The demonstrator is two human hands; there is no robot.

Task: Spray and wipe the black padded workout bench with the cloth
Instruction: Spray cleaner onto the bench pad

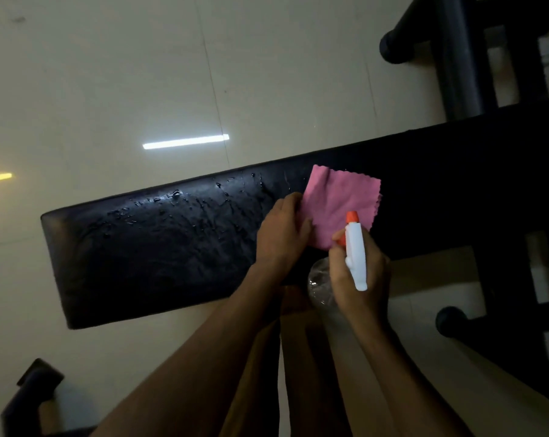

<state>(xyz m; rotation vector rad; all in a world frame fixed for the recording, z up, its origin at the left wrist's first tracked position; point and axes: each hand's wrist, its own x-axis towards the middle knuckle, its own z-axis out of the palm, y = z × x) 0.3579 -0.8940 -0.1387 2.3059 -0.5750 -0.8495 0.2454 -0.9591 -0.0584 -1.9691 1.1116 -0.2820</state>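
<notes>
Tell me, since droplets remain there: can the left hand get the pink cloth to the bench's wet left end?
Probably yes. The left hand already pinches the pink cloth, and nothing lies between it and the wet pad of the bench.

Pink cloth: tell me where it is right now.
In the head view, the cloth lies on the bench right of centre, its left edge held by the left hand, just beyond the spray bottle.

gym | padded bench (159,247) | black equipment frame (462,58) | tiled floor (109,74)
</notes>
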